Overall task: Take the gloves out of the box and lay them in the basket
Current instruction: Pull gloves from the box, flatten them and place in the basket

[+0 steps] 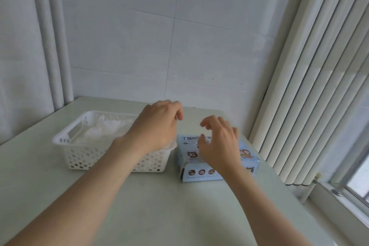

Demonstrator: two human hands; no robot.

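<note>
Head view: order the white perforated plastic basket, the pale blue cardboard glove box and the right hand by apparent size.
White perforated plastic basket
Pale blue cardboard glove box
Right hand, nearer the camera

One white basket (79, 158) and one blue box (191, 173) are counted on a single bench (159, 205). Two hands are seen, a left hand (157, 124) and a right hand (219, 146). The gloves (103, 128) in the basket are heaped together in white, so their number cannot be told. Two round pipes (54, 36) are counted at the left wall. One window (355, 181) is seen beside many blind slats (311, 86).
</note>
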